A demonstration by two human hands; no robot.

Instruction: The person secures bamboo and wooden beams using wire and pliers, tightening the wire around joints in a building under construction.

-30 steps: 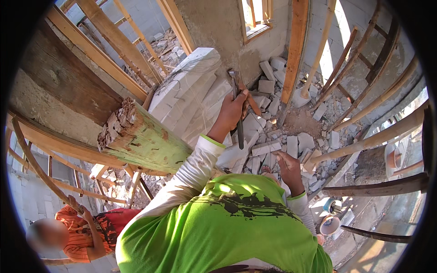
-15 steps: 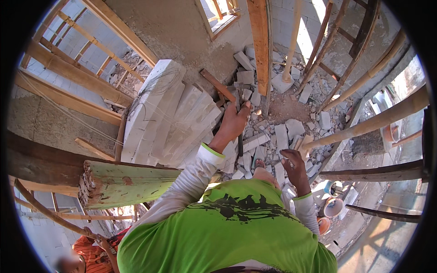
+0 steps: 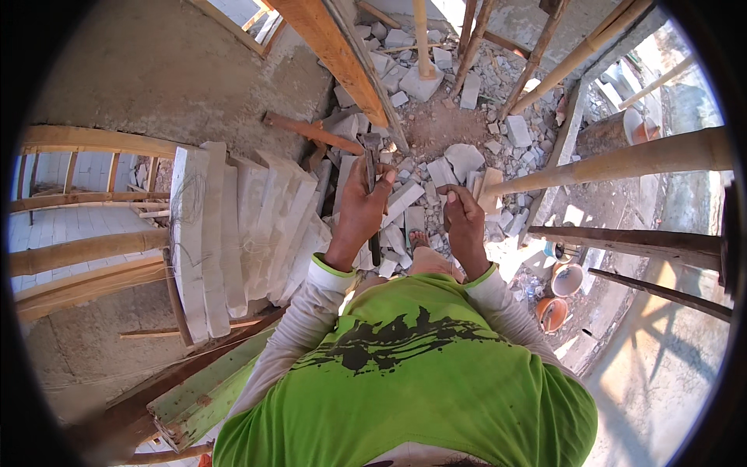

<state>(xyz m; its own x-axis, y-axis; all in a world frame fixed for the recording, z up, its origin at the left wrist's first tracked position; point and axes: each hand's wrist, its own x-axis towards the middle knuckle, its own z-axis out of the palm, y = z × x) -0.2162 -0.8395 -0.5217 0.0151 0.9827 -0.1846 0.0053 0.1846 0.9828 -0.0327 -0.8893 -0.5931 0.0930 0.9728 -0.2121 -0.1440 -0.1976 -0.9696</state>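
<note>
The left hand [image 3: 358,210] grasps a hammer [image 3: 371,145], its fingers wrapped around the handle; the head points away from the body, and the dark end of the handle projects below the palm. The hammer lies in front of the torso, slightly left of centre, above scattered rubble [image 3: 498,128]. The right hand [image 3: 466,226] is raised near it, fingers bent inward and forefinger close to the thumb; whether they pinch anything thin cannot be told. The wearer's green shirt [image 3: 405,389] bears a dark pattern, and a foot [image 3: 419,238] shows between the hands. Beyond the hammer's head is a reddish-brown piece of wood [image 3: 311,131]; contact between the two cannot be judged. To the left, pale blocks [image 3: 253,226] lean side by side, with a green-painted beam [image 3: 204,401] nearer the body. A squared timber post [image 3: 334,58] rises beyond the hands, while a bamboo pole [image 3: 622,167] crosses from the right edge. At lower right, a pale bucket [image 3: 567,279] sits just beside an orange bucket [image 3: 552,314]
</note>
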